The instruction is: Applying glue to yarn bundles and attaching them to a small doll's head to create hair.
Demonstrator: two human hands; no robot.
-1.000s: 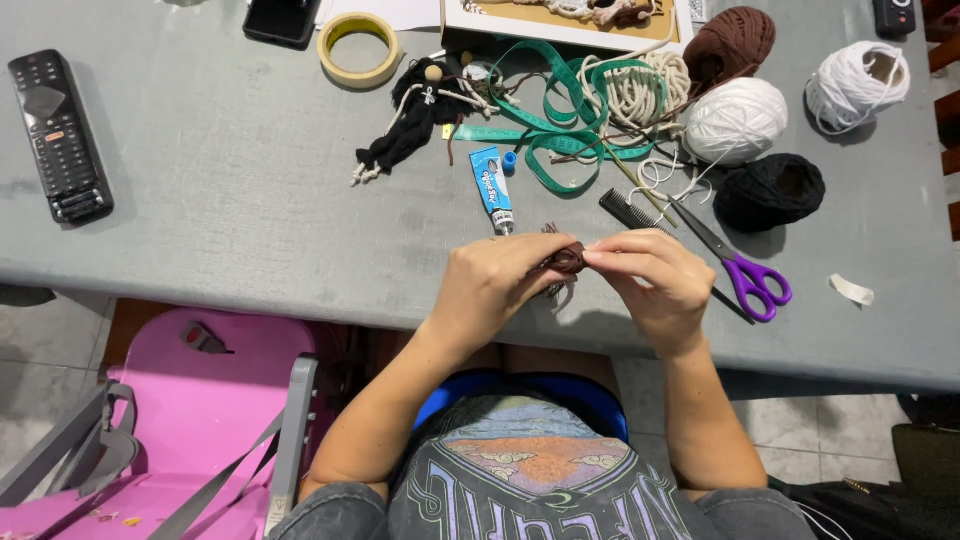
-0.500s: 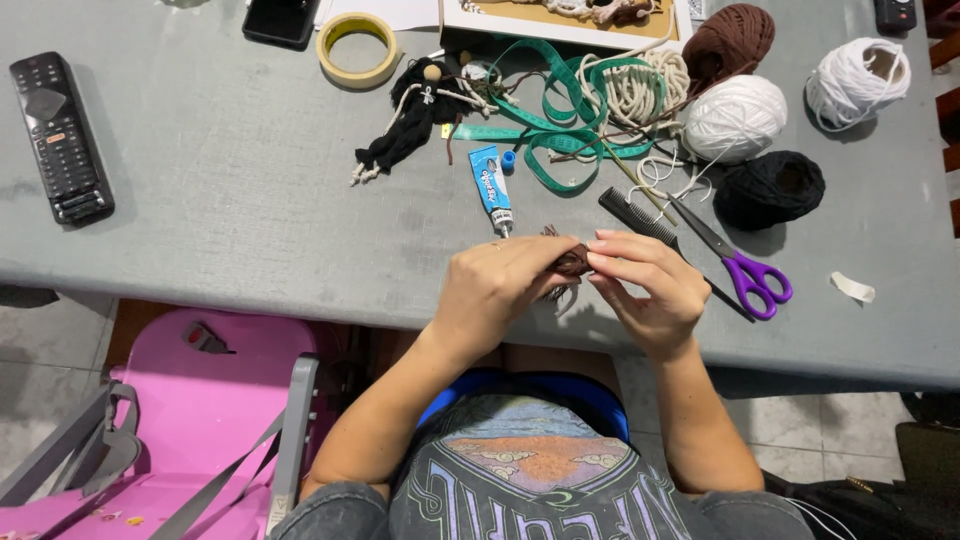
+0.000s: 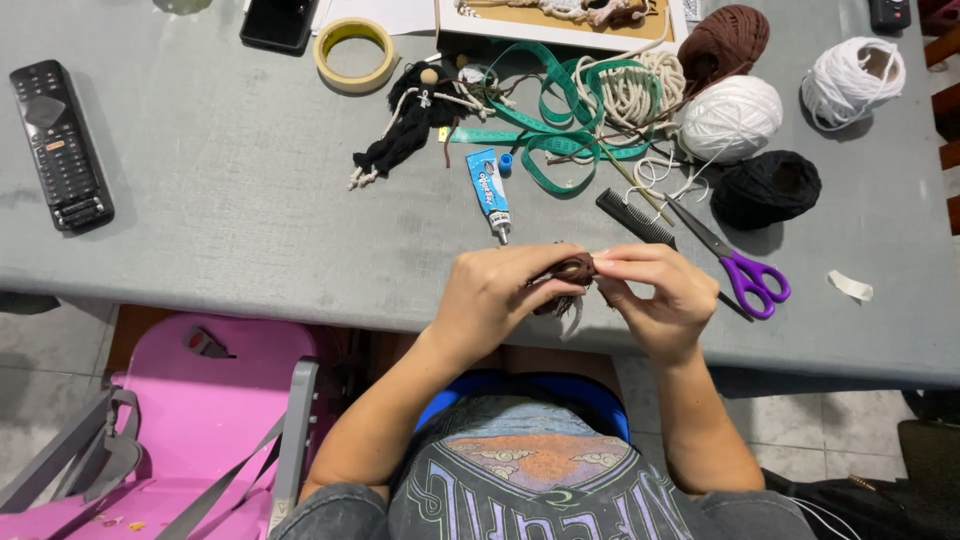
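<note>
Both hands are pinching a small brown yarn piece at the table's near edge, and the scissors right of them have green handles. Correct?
Not quite. In the head view both hands do pinch the brown yarn piece, but the scissors have purple handles, not green.

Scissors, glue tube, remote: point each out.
scissors (image 3: 752, 283), head view, on the purple handle loops.
glue tube (image 3: 487, 189), head view, on the blue and white body.
remote (image 3: 60, 145), head view, middle of its black button face.

Purple scissors (image 3: 742, 268), black comb (image 3: 634, 216), glue tube (image 3: 489, 192), perhaps a remote (image 3: 59, 145).
</note>
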